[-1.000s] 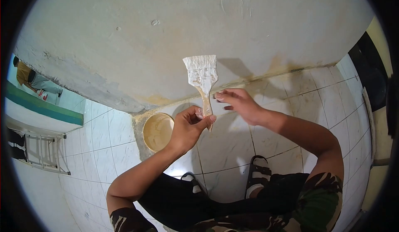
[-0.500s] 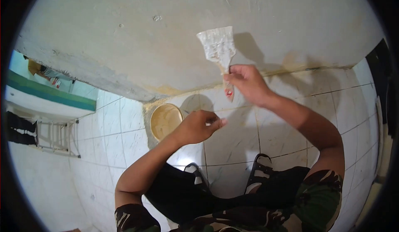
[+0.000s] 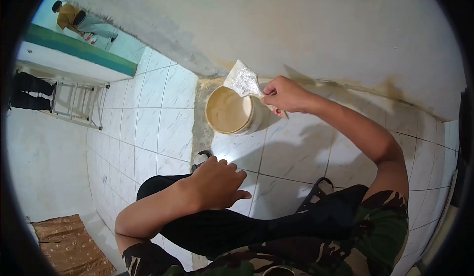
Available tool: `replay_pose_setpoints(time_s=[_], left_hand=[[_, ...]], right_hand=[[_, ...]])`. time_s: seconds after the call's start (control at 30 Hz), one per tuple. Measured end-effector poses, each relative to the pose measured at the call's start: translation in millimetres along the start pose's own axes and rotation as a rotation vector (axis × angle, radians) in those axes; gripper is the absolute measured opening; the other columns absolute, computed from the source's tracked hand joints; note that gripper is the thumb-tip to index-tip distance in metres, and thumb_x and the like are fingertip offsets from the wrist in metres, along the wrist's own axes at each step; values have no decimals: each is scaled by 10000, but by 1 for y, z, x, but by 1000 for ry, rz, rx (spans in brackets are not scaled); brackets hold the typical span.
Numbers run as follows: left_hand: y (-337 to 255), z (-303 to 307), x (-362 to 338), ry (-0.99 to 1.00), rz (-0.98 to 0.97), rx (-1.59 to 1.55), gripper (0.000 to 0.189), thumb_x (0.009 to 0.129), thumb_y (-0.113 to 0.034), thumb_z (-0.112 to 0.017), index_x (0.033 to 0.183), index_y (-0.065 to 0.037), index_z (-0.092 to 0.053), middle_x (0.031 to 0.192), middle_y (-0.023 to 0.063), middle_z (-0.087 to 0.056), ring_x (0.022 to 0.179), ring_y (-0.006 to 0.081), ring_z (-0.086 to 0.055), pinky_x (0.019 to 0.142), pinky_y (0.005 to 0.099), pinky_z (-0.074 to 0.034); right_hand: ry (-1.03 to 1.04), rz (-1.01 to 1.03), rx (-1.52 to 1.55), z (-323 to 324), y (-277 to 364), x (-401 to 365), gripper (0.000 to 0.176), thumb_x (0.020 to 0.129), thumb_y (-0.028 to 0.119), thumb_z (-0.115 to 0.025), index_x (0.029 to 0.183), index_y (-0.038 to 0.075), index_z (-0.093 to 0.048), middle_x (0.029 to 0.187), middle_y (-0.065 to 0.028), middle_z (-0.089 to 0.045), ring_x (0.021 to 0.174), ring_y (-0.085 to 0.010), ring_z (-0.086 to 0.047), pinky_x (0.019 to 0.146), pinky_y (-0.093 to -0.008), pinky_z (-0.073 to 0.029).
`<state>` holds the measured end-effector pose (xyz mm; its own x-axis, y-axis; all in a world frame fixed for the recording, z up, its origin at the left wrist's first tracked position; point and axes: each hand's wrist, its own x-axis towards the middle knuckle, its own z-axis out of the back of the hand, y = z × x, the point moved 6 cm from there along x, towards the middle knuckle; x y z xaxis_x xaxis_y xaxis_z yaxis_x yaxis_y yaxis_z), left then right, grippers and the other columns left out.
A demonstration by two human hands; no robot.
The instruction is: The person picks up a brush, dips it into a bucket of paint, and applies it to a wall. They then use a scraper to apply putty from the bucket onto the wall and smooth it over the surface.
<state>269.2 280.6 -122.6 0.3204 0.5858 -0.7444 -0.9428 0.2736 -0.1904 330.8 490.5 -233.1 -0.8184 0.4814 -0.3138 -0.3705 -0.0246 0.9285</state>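
My right hand point(image 3: 290, 96) is closed around the handle of a putty knife point(image 3: 242, 80). Its broad blade is coated in white paste and points up and left, over the rim of a round bucket point(image 3: 209, 103). The bucket stands on the floor by the foot of the wall, and its inside is smeared tan and whitish. Lower down, my left hand point(image 3: 217, 182) hovers above my knee, thumb and fingers apart, with nothing in it.
A grey plastered wall point(image 3: 316, 29) rises ahead, stained along its base. White tiles point(image 3: 291, 142) cover the floor. At left are a metal ladder point(image 3: 79, 103), someone's dark-trousered legs point(image 3: 32, 90) and a patterned brown cloth point(image 3: 71, 246). Another person point(image 3: 74, 19) bends beyond a green-edged ledge.
My right hand has brought the putty knife from in front of the wall to the bucket rim. My left hand has drawn back and its fingers have spread. The view has shifted left.
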Motion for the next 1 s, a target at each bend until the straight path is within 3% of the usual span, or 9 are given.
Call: replay_pose_setpoints(time_s=[0.03, 0.1, 0.2, 0.3, 0.33, 0.47, 0.67, 0.77, 1.0], left_hand=[[10, -6, -9, 0, 0, -10, 455, 941, -455, -597, 956, -4, -656, 840, 183, -662, 899, 346, -665, 830, 433, -487], [32, -10, -28, -123, -71, -37, 451, 945, -448, -590, 957, -1, -646, 842, 186, -662, 895, 342, -668, 847, 427, -484], [57, -12, -46, -157, -165, -73, 466, 943, -457, -587, 978, 5, -634, 851, 184, -662, 902, 344, -665, 876, 428, -475], [83, -20, -52, -204, -300, -33, 478, 943, -466, -581, 998, 7, -625, 867, 176, -658, 907, 349, -655, 895, 437, -464], [93, -23, -53, -181, -335, -36, 472, 946, -465, -574, 995, 2, -629, 878, 164, -656, 922, 351, -646, 899, 444, -459], [140, -31, -48, -117, -467, 1, 456, 945, -459, -574, 995, -9, -636, 880, 148, -655, 938, 332, -645, 888, 429, -456], [197, -47, -30, 52, -629, 155, 449, 936, -458, -585, 1021, -23, -661, 937, 147, -682, 955, 315, -654, 867, 415, -446], [212, -48, -28, 81, -734, 108, 454, 934, -456, -591, 1041, -21, -668, 952, 154, -691, 946, 325, -664, 870, 428, -447], [242, -44, -13, 49, -611, 94, 471, 942, -461, -580, 1056, -11, -660, 955, 164, -685, 974, 344, -664, 887, 439, -453]], right_hand=[[9, -5, -3, -8, 7, 10, 200, 868, 132, -671, 830, -64, -668, 685, -86, -635, 588, -135, -568, 573, -311, -472], [-12, 46, -561, -23, 26, 33, 213, 838, 166, -676, 856, -46, -686, 739, -169, -667, 660, -238, -633, 639, -394, -510], [27, -3, -819, -60, 36, 64, 204, 798, 144, -661, 899, -27, -709, 822, -232, -680, 759, -339, -663, 708, -469, -528], [37, -81, -1056, -98, 43, 85, 193, 783, 97, -630, 910, -19, -718, 904, -251, -691, 856, -352, -687, 750, -484, -541], [-19, -55, -1113, -108, 39, 95, 196, 772, 79, -639, 932, 22, -737, 933, -197, -716, 865, -334, -712, 693, -480, -556], [31, -247, -1131, -135, 21, 129, 194, 770, 57, -621, 921, 38, -741, 919, -171, -723, 870, -317, -716, 680, -465, -562], [20, -277, -1207, -164, -5, 170, 160, 769, 74, -601, 851, 34, -732, 878, -153, -721, 847, -295, -715, 680, -432, -574], [-116, -137, -1261, -172, -4, 170, 106, 771, 76, -616, 820, 24, -694, 829, -160, -704, 861, -306, -700, 688, -429, -558], [-51, -227, -1162, -171, -6, 161, 115, 748, 83, -635, 819, 11, -690, 902, -191, -687, 846, -336, -694, 723, -428, -564]])
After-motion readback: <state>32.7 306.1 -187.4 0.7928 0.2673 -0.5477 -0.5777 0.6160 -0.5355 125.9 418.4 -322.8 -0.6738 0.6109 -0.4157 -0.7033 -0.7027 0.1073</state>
